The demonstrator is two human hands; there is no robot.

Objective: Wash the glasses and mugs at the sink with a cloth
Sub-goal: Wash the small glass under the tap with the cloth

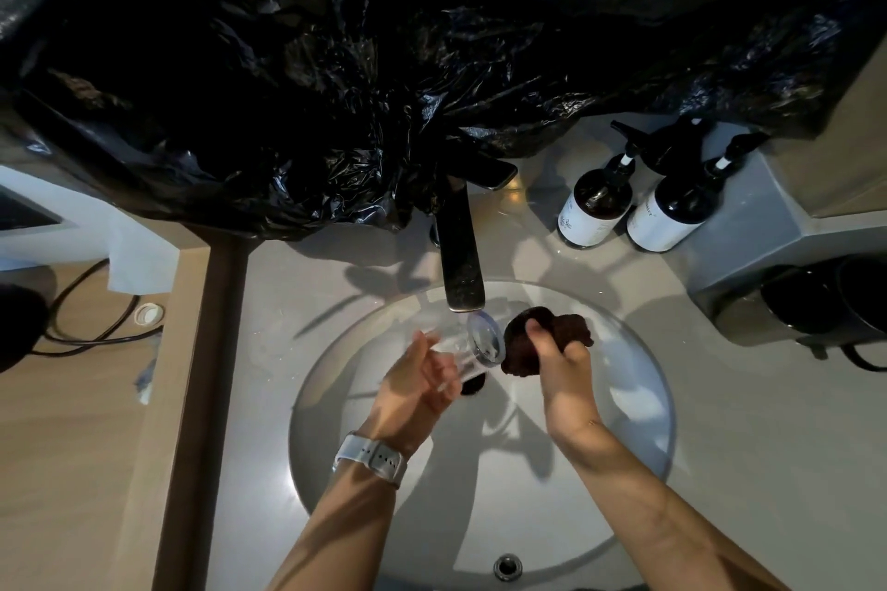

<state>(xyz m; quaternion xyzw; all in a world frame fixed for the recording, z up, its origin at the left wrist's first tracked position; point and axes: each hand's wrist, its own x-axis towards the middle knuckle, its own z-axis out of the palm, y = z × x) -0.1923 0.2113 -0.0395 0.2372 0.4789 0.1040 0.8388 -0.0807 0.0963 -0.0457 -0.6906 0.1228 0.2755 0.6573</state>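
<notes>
Both my hands are busy: left hand (422, 379) fingers wrap the wet glass (473, 346), which could slip, I think, while right hand (559, 360) fingers clamp the cloth (528, 341).

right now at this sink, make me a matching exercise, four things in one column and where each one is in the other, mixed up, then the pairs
Things:
1. clear glass
2. dark cloth
3. two pump bottles
4. white watch

Places:
A. on the left wrist
B. standing on the counter, right of the faucet
C. bunched in the right hand
D. held in the left hand, tilted under the spout

Pairs: 1-D, 2-C, 3-B, 4-A
</notes>
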